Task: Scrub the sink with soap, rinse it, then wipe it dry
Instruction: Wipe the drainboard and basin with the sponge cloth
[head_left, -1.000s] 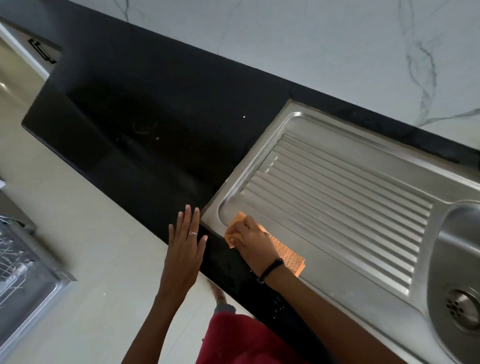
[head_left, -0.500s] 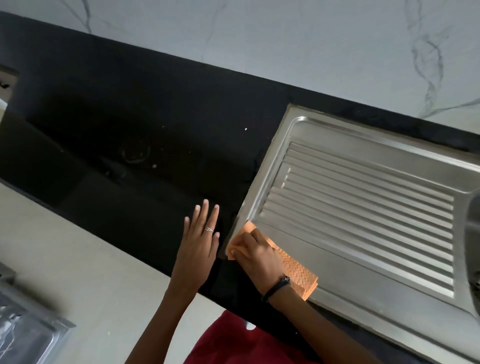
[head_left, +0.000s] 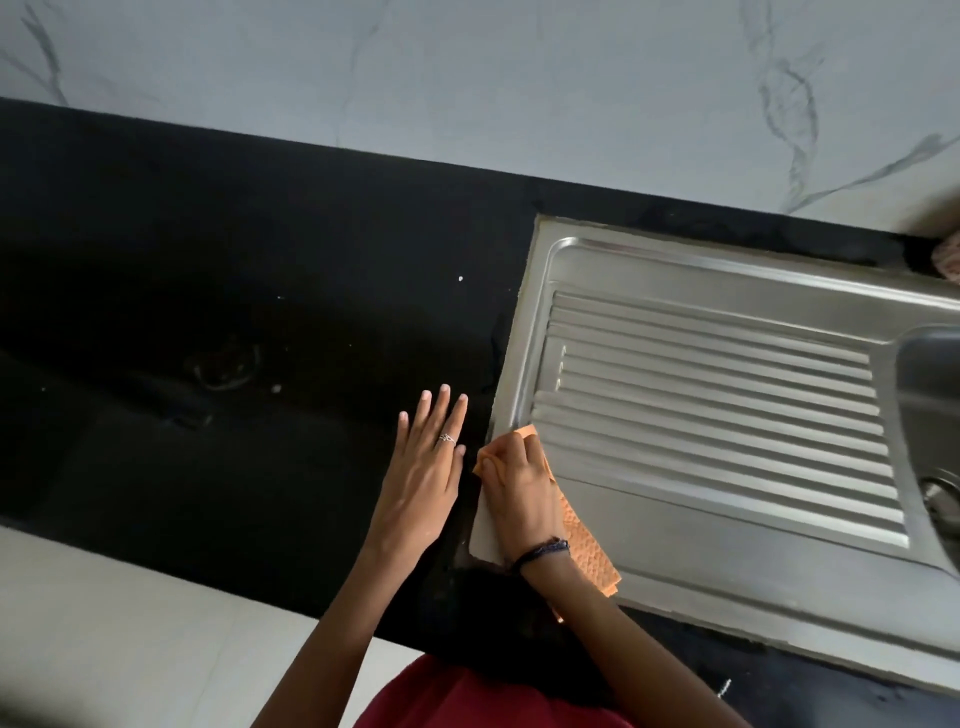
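Note:
A stainless steel sink (head_left: 727, 270) with a ribbed draining board fills the right half of the view; part of its bowl (head_left: 930, 395) and drain show at the right edge. My right hand (head_left: 519, 488) presses an orange cloth (head_left: 587, 551) onto the near left corner of the draining board, fingers curled over the cloth's front end. The cloth trails back under my wrist. My left hand (head_left: 423, 467) lies flat with fingers spread on the black counter (head_left: 234, 312), just left of the sink's edge, holding nothing.
A white marble-patterned wall (head_left: 467, 67) runs behind the counter. A pale floor (head_left: 130, 623) lies below the counter's front edge at the lower left. Something pinkish (head_left: 948, 260) peeks in at the right edge behind the sink.
The view has swung right and closer. My right hand with the cloth has slid onto the sink's left rim; my left hand stays flat on the counter beside it.

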